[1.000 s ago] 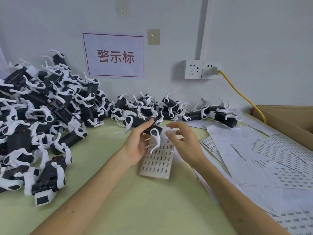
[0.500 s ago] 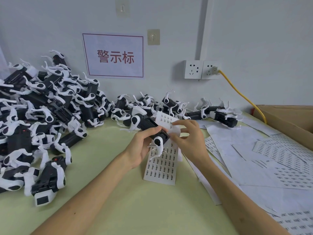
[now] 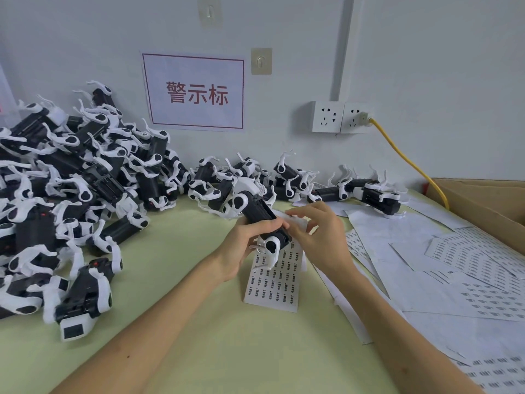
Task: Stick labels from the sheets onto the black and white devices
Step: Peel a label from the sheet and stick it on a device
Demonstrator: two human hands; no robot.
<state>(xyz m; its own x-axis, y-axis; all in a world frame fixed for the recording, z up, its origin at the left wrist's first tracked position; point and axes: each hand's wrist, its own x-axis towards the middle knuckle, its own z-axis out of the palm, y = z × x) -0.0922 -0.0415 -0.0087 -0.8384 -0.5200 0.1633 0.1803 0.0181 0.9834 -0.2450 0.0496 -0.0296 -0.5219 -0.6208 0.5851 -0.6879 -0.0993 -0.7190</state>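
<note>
A pale grey wall [image 3: 426, 66] stands behind a yellow-green surface [image 3: 227, 351]. A white sign [image 3: 196, 92] with a red border and red characters is stuck on the wall, with one stick-on hook [image 3: 261, 61] beside it and another [image 3: 209, 9] above. A grey pipe [image 3: 342, 46] runs down to a double socket [image 3: 339, 117]. A yellow cable [image 3: 409, 163] leads from the socket's right half towards a cardboard box [image 3: 483, 206] at the right edge. The light is soft and even.
</note>
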